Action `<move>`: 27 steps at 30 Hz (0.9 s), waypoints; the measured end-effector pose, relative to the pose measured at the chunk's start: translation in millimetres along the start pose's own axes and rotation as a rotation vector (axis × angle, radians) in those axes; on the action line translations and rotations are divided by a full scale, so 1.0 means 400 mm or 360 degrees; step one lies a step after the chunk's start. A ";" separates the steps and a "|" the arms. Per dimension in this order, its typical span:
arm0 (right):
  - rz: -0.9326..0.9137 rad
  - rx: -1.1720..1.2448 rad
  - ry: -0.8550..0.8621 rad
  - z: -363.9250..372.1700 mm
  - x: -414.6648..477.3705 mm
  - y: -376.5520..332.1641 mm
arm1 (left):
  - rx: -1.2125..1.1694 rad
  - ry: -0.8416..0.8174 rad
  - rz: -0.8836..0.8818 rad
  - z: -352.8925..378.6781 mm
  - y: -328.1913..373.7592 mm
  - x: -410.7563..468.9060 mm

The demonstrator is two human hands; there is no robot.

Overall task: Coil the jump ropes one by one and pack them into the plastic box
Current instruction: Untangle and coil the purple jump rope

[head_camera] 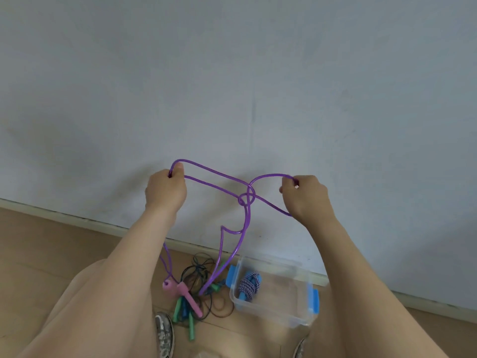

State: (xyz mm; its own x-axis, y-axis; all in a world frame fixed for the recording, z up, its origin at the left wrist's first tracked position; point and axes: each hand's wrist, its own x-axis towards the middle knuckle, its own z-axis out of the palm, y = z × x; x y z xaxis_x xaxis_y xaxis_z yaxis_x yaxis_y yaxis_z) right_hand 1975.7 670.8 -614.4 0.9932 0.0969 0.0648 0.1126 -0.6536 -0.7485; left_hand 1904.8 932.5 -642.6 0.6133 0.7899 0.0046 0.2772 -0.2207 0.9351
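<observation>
- Evidently, the left hand [165, 189] and the right hand [307, 195] each gripped a loop of the purple rope [249, 187], mid-frame.
- Its loose knot [245, 198] probably needed an even, gentle pull apart.
- The plastic box [281, 299] stood lower right.

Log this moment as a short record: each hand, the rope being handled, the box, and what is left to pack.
left hand: raised, grips one loop of the purple rope
right hand: raised, grips the other loop
purple rope: strands cross in a loose knot between the hands; the rest hangs down to the floor
plastic box: open, on the floor, holds one coiled braided rope
loose ropes: dark tangle with green and blue handles, left of the box; pink handles among them
status: one rope packed, purple not yet coiled
</observation>
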 end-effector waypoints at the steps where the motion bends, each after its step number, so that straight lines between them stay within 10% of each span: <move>1: 0.0112 0.0056 -0.0016 0.004 -0.002 -0.002 | -0.0058 -0.0004 -0.0068 0.005 -0.001 0.002; 14: 0.0964 0.2302 -0.0138 -0.001 -0.017 -0.053 | -0.0930 0.0054 -0.0702 0.021 0.026 0.010; 21: 0.0785 0.1563 -0.0141 0.007 -0.005 -0.035 | -0.1252 -0.0637 -0.0901 0.001 0.068 -0.040; 27: 0.0721 0.1469 -0.0411 0.050 -0.033 -0.047 | -0.1169 -0.0696 -0.0478 0.025 0.096 -0.090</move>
State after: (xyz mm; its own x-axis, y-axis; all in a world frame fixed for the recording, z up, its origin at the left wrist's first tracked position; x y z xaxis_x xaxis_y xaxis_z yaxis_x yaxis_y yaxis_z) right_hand 1959.8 697.0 -614.4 0.8880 0.2146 -0.4067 -0.4406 0.1440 -0.8861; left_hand 1901.0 890.0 -610.4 0.8593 0.4340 -0.2707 0.0209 0.4988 0.8664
